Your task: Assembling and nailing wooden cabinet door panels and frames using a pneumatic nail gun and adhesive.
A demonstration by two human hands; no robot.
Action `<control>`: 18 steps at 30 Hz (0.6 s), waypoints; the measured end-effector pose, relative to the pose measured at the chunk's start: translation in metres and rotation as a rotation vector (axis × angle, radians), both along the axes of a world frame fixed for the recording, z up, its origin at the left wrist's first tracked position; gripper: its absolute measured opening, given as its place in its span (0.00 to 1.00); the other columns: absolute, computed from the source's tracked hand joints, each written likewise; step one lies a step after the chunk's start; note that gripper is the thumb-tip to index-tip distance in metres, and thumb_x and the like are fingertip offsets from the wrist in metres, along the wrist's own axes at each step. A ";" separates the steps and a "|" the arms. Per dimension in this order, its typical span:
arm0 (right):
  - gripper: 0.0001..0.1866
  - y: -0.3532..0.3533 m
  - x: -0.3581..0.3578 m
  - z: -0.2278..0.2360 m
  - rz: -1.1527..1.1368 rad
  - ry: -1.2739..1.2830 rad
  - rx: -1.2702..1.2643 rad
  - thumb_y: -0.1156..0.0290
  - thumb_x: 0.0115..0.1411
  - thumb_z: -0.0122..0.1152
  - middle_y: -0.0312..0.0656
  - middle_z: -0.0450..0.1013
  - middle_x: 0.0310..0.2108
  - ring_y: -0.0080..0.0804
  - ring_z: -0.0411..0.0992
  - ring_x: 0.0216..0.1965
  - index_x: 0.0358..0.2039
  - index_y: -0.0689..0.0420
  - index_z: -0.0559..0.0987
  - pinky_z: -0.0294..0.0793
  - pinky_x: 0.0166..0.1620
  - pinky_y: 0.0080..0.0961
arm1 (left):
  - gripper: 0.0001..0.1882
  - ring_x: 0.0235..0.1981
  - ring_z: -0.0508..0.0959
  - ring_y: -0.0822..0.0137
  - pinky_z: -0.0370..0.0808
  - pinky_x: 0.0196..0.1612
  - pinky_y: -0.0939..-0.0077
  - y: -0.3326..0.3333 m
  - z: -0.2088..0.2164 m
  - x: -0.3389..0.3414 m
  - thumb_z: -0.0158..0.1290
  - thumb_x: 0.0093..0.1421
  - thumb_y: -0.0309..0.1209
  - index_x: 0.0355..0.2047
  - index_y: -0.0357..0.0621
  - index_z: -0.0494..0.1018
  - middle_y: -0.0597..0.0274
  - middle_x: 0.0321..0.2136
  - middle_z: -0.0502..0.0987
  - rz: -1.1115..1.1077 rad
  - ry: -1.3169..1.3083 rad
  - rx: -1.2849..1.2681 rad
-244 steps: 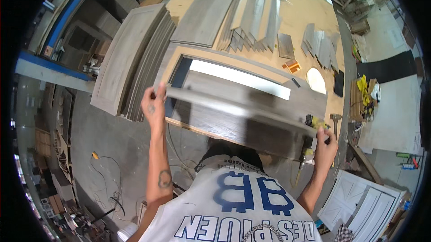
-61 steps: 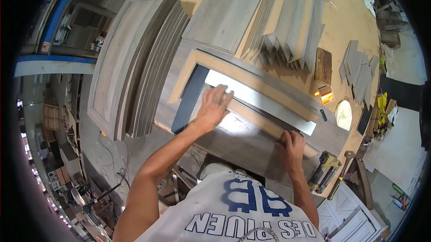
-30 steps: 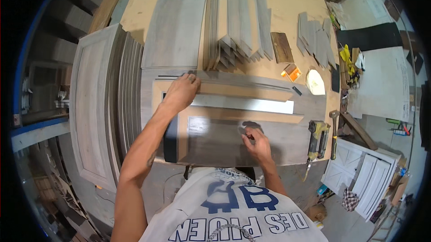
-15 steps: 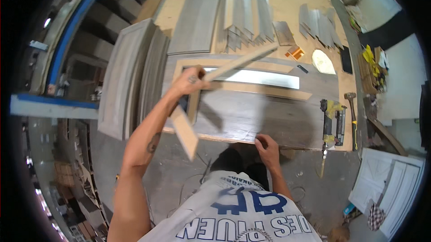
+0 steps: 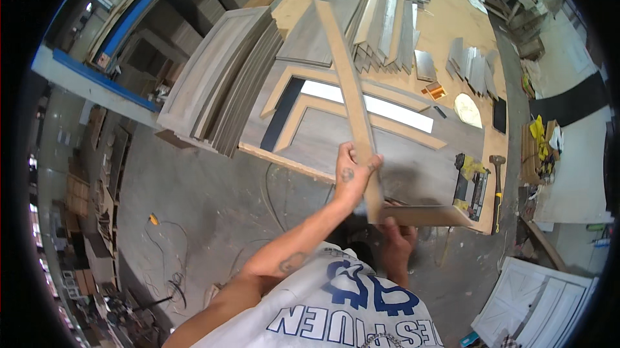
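My left hand [image 5: 354, 172] grips an L-shaped wooden frame piece [image 5: 349, 83] around its long arm, near the corner. The long arm slants up and away over the table, and the short arm reaches right along the table's near edge. Under the short arm, by the corner, my right hand [image 5: 398, 244] is closed on the same piece; its fingers are partly hidden. Beyond, on a grey wood panel [image 5: 420, 177], lie two more L-shaped frame pieces, one outer [image 5: 403, 96] and one inner [image 5: 298, 122]. Between them are a white strip [image 5: 403, 116] and a dark strip [image 5: 281, 115].
Grey panelled doors [image 5: 219, 80] stand stacked at the left. Mitred grey strips [image 5: 386, 31] lie at the back, with shorter ones [image 5: 470, 60] to their right. A yellow-black nail gun [image 5: 471, 186] and a hammer [image 5: 496, 186] rest at the table's right edge.
My left hand has brought the L-shaped frame piece right and nearer, turning it so its corner faces me. My right hand has left the panel's edge and taken hold of the piece.
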State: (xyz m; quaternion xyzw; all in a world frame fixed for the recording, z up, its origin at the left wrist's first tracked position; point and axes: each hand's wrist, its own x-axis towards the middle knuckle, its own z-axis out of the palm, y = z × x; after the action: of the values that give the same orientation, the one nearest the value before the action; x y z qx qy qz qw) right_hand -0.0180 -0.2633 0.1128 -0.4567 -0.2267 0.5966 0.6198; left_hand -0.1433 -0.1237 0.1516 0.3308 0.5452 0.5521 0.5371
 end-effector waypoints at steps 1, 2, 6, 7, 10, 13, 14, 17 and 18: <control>0.20 -0.001 0.016 0.000 -0.042 0.029 -0.042 0.78 0.61 0.65 0.42 0.77 0.49 0.31 0.76 0.50 0.54 0.63 0.75 0.74 0.56 0.30 | 0.22 0.39 0.77 0.70 0.76 0.43 0.72 -0.005 0.001 0.006 0.65 0.57 0.27 0.47 0.37 0.66 0.58 0.38 0.76 -0.004 -0.135 0.009; 0.18 0.000 0.033 -0.001 -0.086 0.059 -0.086 0.77 0.61 0.65 0.42 0.78 0.47 0.31 0.77 0.47 0.52 0.62 0.77 0.75 0.54 0.30 | 0.22 0.39 0.77 0.70 0.76 0.44 0.71 -0.007 0.000 0.009 0.64 0.58 0.26 0.47 0.37 0.66 0.59 0.38 0.76 -0.004 -0.285 0.050; 0.19 0.017 0.115 -0.010 0.078 -0.049 -0.060 0.72 0.62 0.65 0.40 0.78 0.44 0.26 0.76 0.42 0.52 0.61 0.76 0.75 0.44 0.25 | 0.16 0.43 0.78 0.66 0.77 0.47 0.70 0.012 -0.010 -0.029 0.60 0.63 0.27 0.47 0.37 0.68 0.57 0.40 0.78 0.030 -0.541 -0.089; 0.19 0.027 0.134 -0.015 0.139 -0.078 -0.083 0.71 0.62 0.65 0.39 0.78 0.44 0.24 0.75 0.40 0.53 0.61 0.76 0.74 0.42 0.23 | 0.15 0.45 0.79 0.65 0.78 0.48 0.70 0.019 -0.016 -0.044 0.58 0.64 0.28 0.48 0.36 0.69 0.57 0.40 0.78 -0.032 -0.568 -0.002; 0.19 0.057 0.176 -0.027 0.235 -0.279 -0.320 0.69 0.63 0.64 0.33 0.78 0.40 0.16 0.70 0.33 0.54 0.59 0.75 0.67 0.35 0.17 | 0.17 0.51 0.79 0.57 0.78 0.55 0.57 0.024 -0.038 -0.092 0.54 0.69 0.31 0.52 0.32 0.68 0.50 0.45 0.78 -0.092 -0.640 0.012; 0.19 0.089 0.192 -0.038 0.325 -0.370 -0.302 0.68 0.62 0.66 0.31 0.78 0.36 0.14 0.67 0.30 0.52 0.59 0.77 0.65 0.31 0.18 | 0.18 0.52 0.79 0.52 0.79 0.56 0.49 -0.001 -0.066 -0.117 0.53 0.70 0.30 0.54 0.31 0.68 0.50 0.47 0.78 -0.088 -0.493 -0.211; 0.19 0.098 0.193 -0.040 0.386 -0.475 -0.374 0.68 0.61 0.66 0.31 0.78 0.36 0.14 0.68 0.30 0.51 0.60 0.77 0.65 0.30 0.19 | 0.16 0.51 0.80 0.52 0.80 0.55 0.48 -0.011 -0.074 -0.121 0.53 0.70 0.29 0.52 0.32 0.69 0.51 0.47 0.78 -0.129 -0.500 -0.220; 0.18 0.116 0.185 -0.042 0.428 -0.739 -0.377 0.62 0.62 0.68 0.32 0.76 0.29 0.19 0.69 0.25 0.48 0.60 0.80 0.67 0.29 0.23 | 0.13 0.51 0.80 0.53 0.81 0.53 0.50 -0.021 -0.102 -0.118 0.54 0.69 0.29 0.49 0.33 0.71 0.52 0.48 0.78 -0.071 -0.520 -0.355; 0.22 0.119 0.182 -0.041 0.440 -0.860 -0.432 0.59 0.60 0.69 0.37 0.78 0.31 0.24 0.72 0.29 0.47 0.62 0.79 0.69 0.32 0.27 | 0.13 0.50 0.81 0.53 0.82 0.52 0.51 -0.022 -0.110 -0.116 0.54 0.69 0.29 0.49 0.33 0.72 0.51 0.48 0.78 -0.079 -0.536 -0.334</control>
State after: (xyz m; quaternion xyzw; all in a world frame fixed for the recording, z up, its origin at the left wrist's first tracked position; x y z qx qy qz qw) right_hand 0.1644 -0.1438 0.0719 -0.7191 -0.4228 0.5044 0.2229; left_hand -0.2595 -0.1452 0.0418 0.1018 0.4542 0.5012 0.7295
